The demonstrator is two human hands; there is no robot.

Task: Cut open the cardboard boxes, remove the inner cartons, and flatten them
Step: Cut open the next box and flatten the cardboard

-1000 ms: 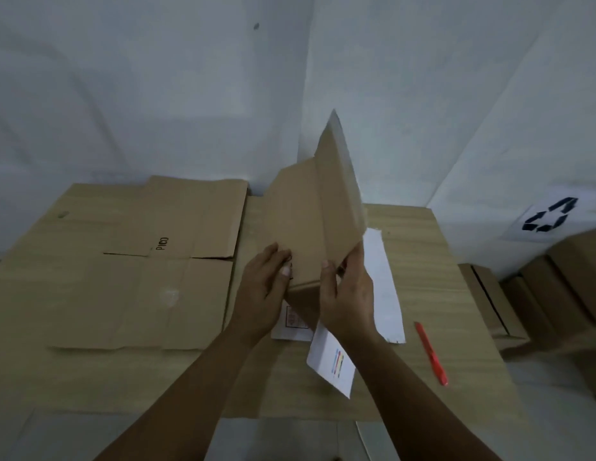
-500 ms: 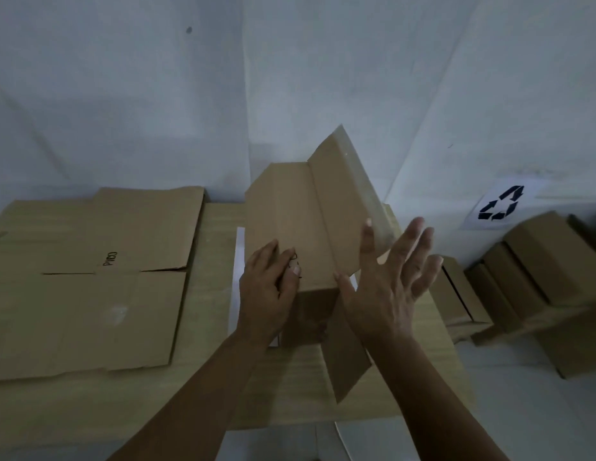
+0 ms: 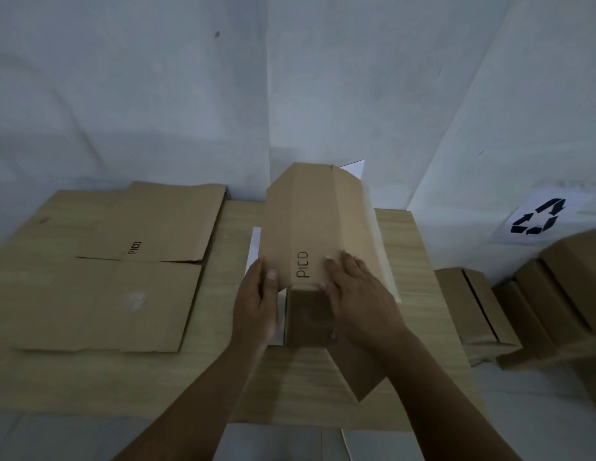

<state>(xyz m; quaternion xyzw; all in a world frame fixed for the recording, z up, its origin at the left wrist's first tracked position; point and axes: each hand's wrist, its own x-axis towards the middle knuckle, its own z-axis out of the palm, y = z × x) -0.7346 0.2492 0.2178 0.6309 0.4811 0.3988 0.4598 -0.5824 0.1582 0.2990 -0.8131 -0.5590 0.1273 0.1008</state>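
Corrugated brown carton (image 3: 318, 224), folded panels

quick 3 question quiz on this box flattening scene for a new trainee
1. True or false: both hands touch the box marked PICO.
2. Where does the flattened cardboard lie? A) left of the box on the table B) on the floor at right C) on top of the box
3. Fill in: the sign on the right wall shows a ______ symbol.

Key
1. True: the left hand grips the near left edge, and the right hand lies on top near the near right edge.
2. A
3. recycling
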